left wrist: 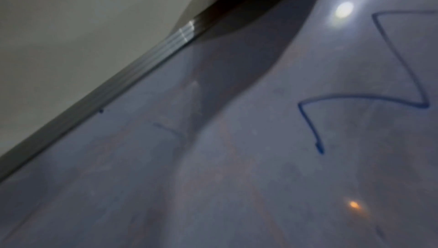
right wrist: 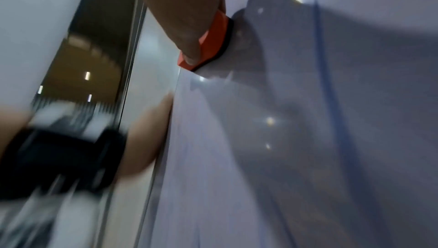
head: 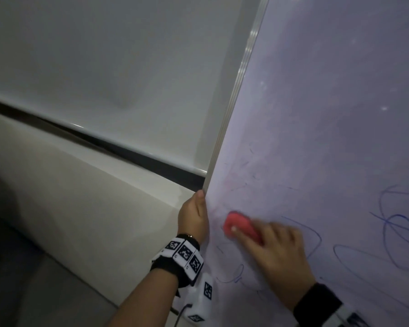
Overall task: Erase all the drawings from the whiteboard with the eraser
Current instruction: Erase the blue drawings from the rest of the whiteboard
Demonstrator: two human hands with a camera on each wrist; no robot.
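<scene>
The whiteboard (head: 328,114) fills the right of the head view, its metal frame edge (head: 236,90) running up the middle. Blue scribbles (head: 392,237) cover its lower right; faint smudged traces (head: 241,175) lie above the eraser. My right hand (head: 276,253) presses a red eraser (head: 240,224) flat on the board near the left edge. The right wrist view shows the eraser (right wrist: 213,40) under my fingers (right wrist: 187,33), its dark felt against the board. My left hand (head: 194,215) grips the board's left edge. A blue zigzag line (left wrist: 355,98) shows in the left wrist view.
Left of the board is a pale wall (head: 104,55) with a dark strip (head: 104,142) below it and a light floor (head: 69,197). A white tagged device with a cable (head: 198,303) hangs under my left wrist.
</scene>
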